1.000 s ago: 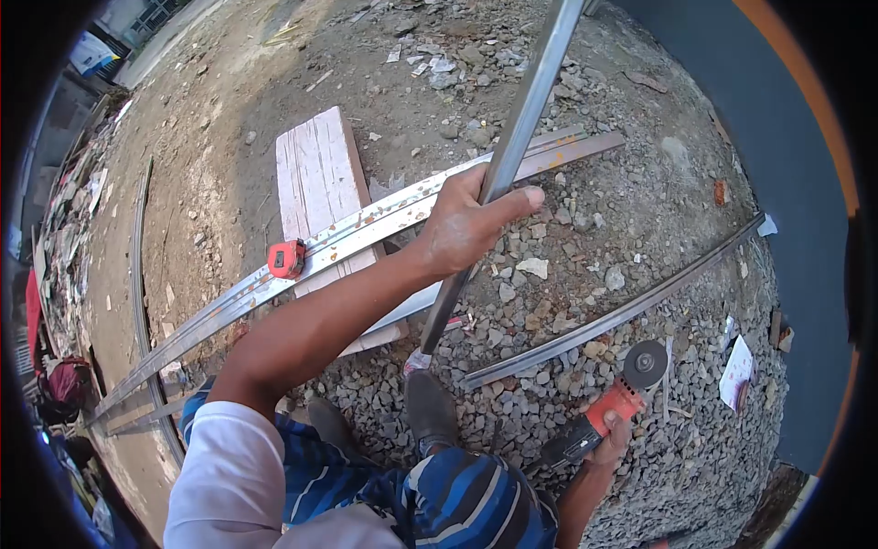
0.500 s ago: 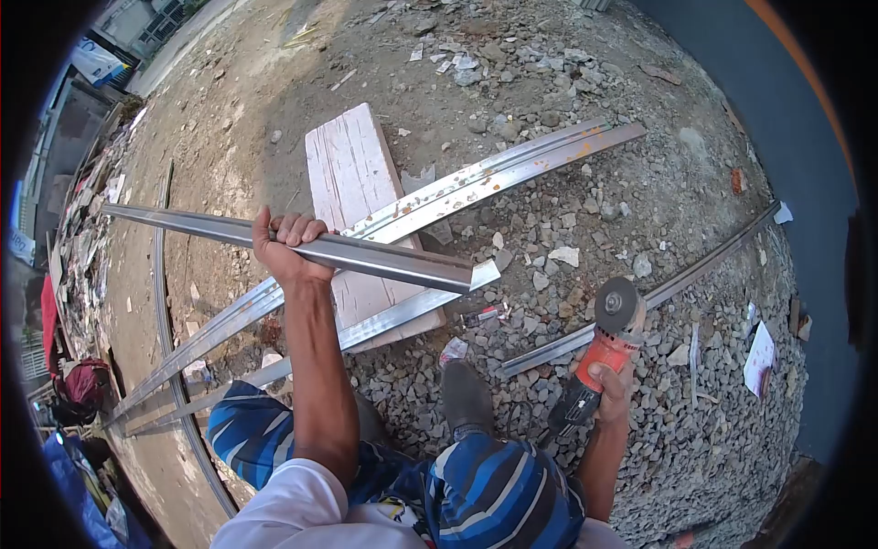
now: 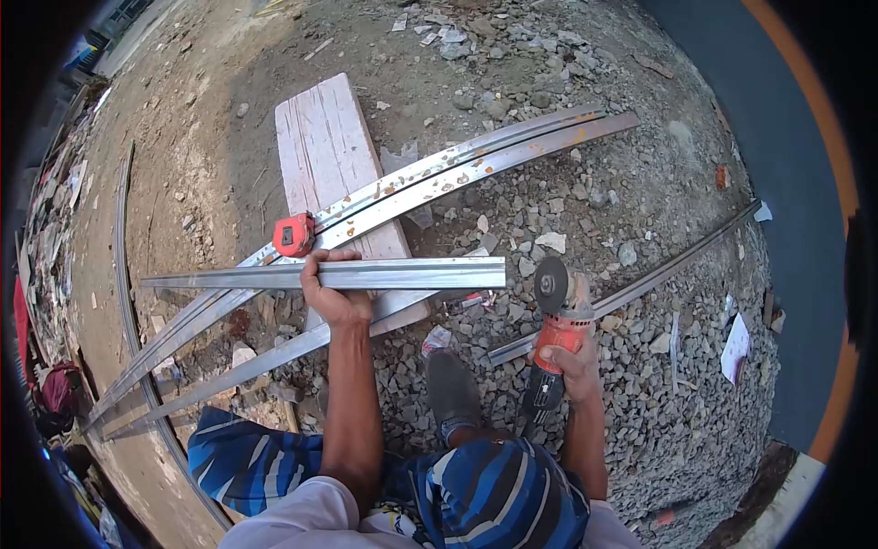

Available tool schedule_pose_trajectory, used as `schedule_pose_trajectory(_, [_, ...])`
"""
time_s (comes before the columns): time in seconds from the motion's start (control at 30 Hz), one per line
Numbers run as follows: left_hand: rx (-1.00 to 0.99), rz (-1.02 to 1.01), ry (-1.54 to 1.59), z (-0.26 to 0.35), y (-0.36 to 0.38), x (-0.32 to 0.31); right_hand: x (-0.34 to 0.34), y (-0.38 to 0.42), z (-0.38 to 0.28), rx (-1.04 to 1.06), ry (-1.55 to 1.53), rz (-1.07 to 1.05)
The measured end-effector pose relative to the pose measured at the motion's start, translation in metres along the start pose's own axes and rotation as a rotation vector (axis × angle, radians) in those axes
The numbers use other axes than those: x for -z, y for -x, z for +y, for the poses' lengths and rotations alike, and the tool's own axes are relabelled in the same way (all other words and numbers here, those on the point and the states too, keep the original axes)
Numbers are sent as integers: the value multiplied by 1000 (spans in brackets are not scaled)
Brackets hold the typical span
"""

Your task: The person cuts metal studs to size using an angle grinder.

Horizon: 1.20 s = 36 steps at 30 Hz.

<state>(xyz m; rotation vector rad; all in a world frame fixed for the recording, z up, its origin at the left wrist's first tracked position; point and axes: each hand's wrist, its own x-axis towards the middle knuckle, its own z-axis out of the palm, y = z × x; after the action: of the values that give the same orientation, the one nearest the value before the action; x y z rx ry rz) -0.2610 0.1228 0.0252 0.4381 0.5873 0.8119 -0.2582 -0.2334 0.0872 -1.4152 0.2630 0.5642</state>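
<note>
My left hand (image 3: pixel 337 291) is closed around a silver metal channel (image 3: pixel 439 273), held almost level across my view. My right hand (image 3: pixel 576 366) grips a red and black angle grinder (image 3: pixel 560 337), its dark disc (image 3: pixel 551 282) pointing up, a short gap to the right of the channel's cut end. Just above my left hand is a red tape measure (image 3: pixel 294 235), apparently on the long metal channels (image 3: pixel 430 188) that cross a pale wooden plank (image 3: pixel 325 133). Below the held piece another metal strip (image 3: pixel 238 366) runs toward the lower left.
Grey gravel (image 3: pixel 631 439) covers the ground around my shoe (image 3: pixel 451 389). One more metal channel (image 3: pixel 681 249) lies to the right, and a thin rail (image 3: pixel 125 265) to the left. A dark wall (image 3: pixel 773 183) rises on the right. White paper (image 3: pixel 734 348) lies near it.
The metal channel has turned from slanting to nearly level, with my left hand shifted right and slightly lower. The grinder has moved left, closer to its end. The tape measure has become visible.
</note>
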Motion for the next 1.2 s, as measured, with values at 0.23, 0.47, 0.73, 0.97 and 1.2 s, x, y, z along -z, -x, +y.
schedule_pose_trajectory(0.23, [201,27,12,-20,4,-7,-5,2,5,0,64,-1])
schedule_pose_trajectory(0.47, [194,66,-10,-22,-1,-4,-15,-1,9,95,261,119])
schedule_pose_trajectory(0.73, [211,64,13,-21,-2,-7,-24,-12,20,163,291,109])
schedule_pose_trajectory(0.97, [213,121,-57,-22,-3,-9,-26,-10,17,138,386,167])
schedule_pose_trajectory(1.2, [222,31,-25,-21,-15,12,-27,-6,9,125,427,183])
